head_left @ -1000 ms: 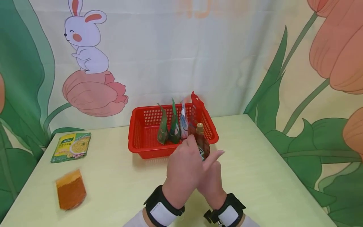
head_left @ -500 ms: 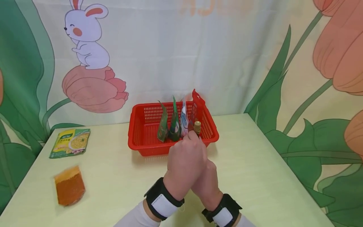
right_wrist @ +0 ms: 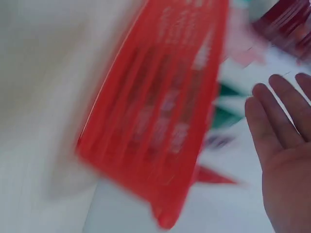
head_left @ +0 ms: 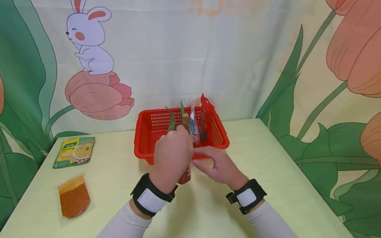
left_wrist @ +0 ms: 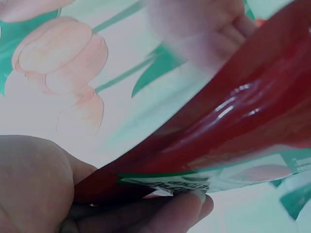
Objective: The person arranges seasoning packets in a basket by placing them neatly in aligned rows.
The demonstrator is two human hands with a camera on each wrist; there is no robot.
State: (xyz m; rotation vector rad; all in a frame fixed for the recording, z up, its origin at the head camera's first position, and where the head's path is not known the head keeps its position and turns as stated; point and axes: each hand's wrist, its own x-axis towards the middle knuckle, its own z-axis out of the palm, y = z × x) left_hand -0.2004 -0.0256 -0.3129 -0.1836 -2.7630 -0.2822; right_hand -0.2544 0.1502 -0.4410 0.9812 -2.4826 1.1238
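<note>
My left hand (head_left: 174, 153) grips a sauce bottle (head_left: 185, 178) in front of the basket. The bottle's gold cap (head_left: 185, 118) shows above the fist and its red base below; the hand hides the middle. In the left wrist view the bottle (left_wrist: 218, 116) is glossy dark red with a white and green label, held between thumb and fingers. Just right of it, my right hand (head_left: 218, 165) has extended fingers pointing toward the bottle, near the basket's front rim; it holds nothing. In the right wrist view those fingers (right_wrist: 272, 124) are straight, apart from the bottle (right_wrist: 286, 29).
A red plastic basket (head_left: 143, 154) stands at the back of the table (head_left: 268, 185). Upright in it are two green packets, a blue-and-white packet (head_left: 194, 127) and a red packet (head_left: 206, 119). On the left lie a yellow-green soup packet (head_left: 74, 152) and an orange-brown packet (head_left: 74, 198).
Both hands were close together around the bottle, crossed. The left hand has moved left with the bottle; the right hand has come away from it, its fingers now extended.
</note>
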